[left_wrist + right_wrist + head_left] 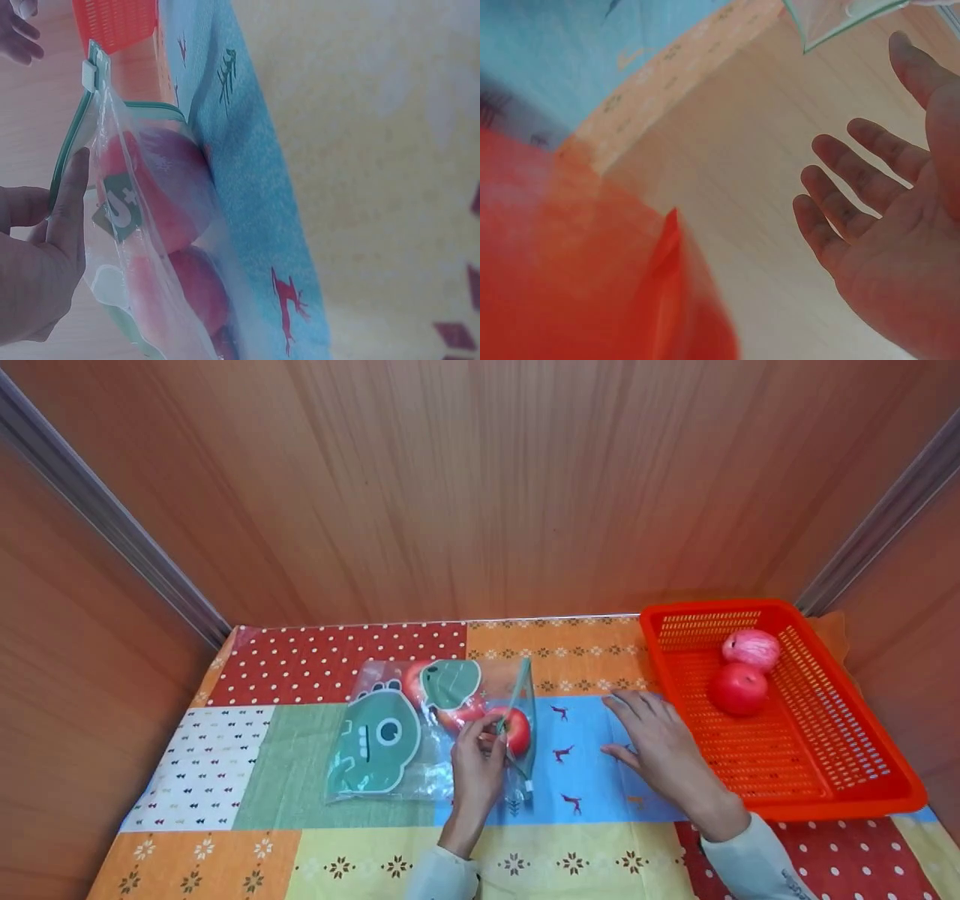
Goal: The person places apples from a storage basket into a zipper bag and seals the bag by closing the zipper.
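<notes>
A clear zip bag (379,746) with a green dinosaur print lies on the cloth, several red apples (517,733) inside. Its green-edged mouth faces right. My left hand (478,772) pinches one lip of that mouth between thumb and fingers; in the left wrist view the two green strips (154,110) stand apart, with a white slider (89,76) at one end. To the right, my right hand (667,750) hovers with fingers spread and nothing in it, between the bag and an orange-red basket (862,697). The right wrist view shows its bare palm (892,247).
Inside the basket, at its back, sit a red apple (739,690) and a pink streaked apple (752,649). A patchwork cloth (202,765) covers the table. Wood-grain panels (480,487) enclose the back and both sides.
</notes>
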A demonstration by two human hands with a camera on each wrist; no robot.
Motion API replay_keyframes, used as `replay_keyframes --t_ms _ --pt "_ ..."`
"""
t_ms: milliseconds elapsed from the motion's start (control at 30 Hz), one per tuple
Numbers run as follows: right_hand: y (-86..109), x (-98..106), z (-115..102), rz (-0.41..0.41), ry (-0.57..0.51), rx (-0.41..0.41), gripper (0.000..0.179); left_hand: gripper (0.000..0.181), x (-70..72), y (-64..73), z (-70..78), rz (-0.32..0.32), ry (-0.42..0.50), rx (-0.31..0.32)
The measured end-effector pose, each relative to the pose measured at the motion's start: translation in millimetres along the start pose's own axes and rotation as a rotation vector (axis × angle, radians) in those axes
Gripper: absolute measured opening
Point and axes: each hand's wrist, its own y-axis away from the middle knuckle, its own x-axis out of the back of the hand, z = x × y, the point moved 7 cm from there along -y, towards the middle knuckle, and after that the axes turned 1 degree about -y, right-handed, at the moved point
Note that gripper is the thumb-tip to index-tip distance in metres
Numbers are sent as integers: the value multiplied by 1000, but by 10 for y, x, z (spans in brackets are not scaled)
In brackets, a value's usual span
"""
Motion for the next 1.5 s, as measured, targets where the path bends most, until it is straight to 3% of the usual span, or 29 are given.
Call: replay_keyframes --t_ms 633,967,1167,1500 --pt "123 425 258 -52 18 -115 72 34 -15 2 -13 -21 19 22" --pt "156 578 458 -9 42 -122 76 35 -15 8 -6 -21 6 2" --pt "160 652 646 -14 47 -145 76 36 -27 -7 -8 -40 7 25" --pt "101 690 1045 -102 40 -218 79 35 -12 -7 -9 -30 10 15"
